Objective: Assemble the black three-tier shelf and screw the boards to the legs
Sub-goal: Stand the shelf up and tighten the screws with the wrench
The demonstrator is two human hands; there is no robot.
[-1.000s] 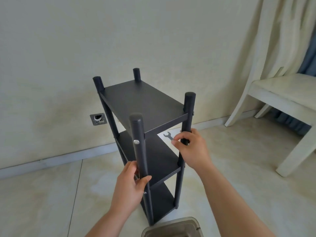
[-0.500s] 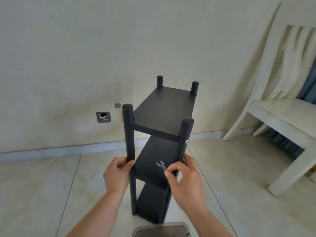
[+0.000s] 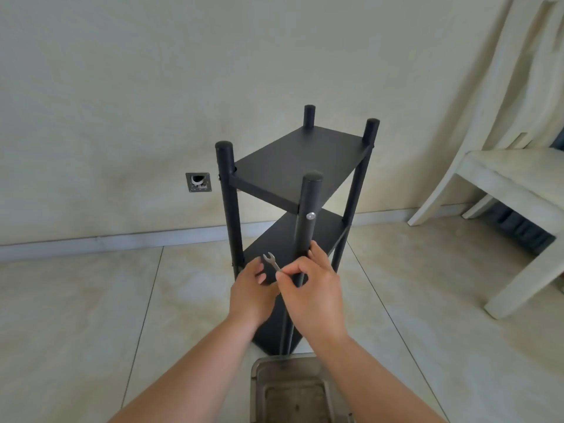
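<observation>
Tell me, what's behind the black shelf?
Behind the shelf stands a pale wall with a baseboard. The shelf's boards and both hands cover the floor right behind it.

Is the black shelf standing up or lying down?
Standing up. The black shelf has its legs vertical, its boards level, and its foot on the floor.

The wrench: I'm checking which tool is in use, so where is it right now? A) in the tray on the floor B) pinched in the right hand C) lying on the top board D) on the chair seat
B: the right hand pinches the small wrench by its handle, beside the shelf's near leg.
</observation>
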